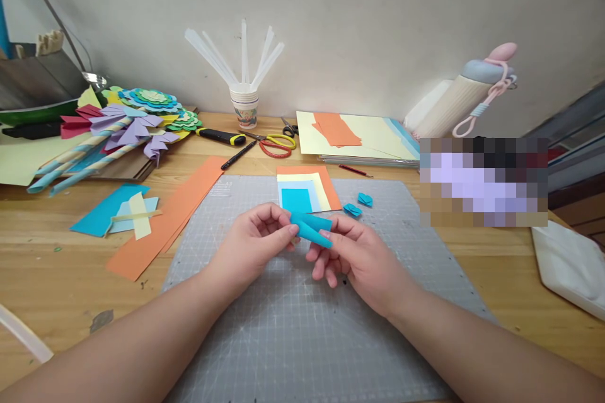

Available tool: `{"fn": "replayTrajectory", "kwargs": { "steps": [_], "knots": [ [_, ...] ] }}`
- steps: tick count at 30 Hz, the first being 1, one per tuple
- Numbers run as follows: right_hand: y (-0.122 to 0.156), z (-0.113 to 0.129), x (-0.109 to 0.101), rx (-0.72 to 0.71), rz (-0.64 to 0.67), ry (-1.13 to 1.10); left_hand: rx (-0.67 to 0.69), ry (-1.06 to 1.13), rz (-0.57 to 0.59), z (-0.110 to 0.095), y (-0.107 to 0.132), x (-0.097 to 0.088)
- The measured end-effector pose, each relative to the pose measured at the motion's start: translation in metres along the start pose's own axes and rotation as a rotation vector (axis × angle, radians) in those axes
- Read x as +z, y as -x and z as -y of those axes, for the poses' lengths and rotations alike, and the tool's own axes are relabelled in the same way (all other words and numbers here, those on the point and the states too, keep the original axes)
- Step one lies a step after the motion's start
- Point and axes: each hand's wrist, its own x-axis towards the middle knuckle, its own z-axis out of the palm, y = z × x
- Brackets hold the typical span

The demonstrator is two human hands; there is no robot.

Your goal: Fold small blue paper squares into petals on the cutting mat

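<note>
A small strip of blue paper (313, 228), curled into a loop, is held between both hands above the grey cutting mat (293, 334). My left hand (253, 245) pinches its left end with thumb and fingers closed. My right hand (352, 255) grips the right end, fingers curled under it. Two small folded blue paper pieces (358, 204) lie on the mat just behind my right hand. A stack of orange, yellow, pale blue and blue paper rectangles (305, 192) rests at the mat's far edge.
Long orange paper strips (165, 217) and blue paper scraps (111, 211) lie left of the mat. Paper flowers (142, 116), a cup of clear sticks (246, 104), a utility knife (221, 135), scissors (276, 141), a pen (239, 155), paper sheets (354, 135) and a white tray (567, 264) sit around.
</note>
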Motion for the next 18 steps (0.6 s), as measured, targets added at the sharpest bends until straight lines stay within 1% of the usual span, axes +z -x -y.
{"fn": "replayTrajectory", "kwargs": {
  "steps": [3,6,12,18],
  "knots": [
    [0.0005,-0.0001,0.0010,-0.022,-0.007,0.062,-0.011,0.040,-0.042,-0.0022,0.0009,0.0011],
    [0.0007,-0.0019,-0.0009,-0.042,0.012,0.100,-0.009,0.058,-0.064,-0.0027,0.0011,0.0002],
    [0.0019,-0.0031,-0.0012,-0.123,0.076,0.062,0.021,0.016,-0.093,-0.0011,0.0021,-0.0015],
    [0.0026,-0.0011,0.0052,-0.086,0.008,0.092,0.026,-0.012,-0.051,-0.0016,0.0045,0.0029]
  ]
}}
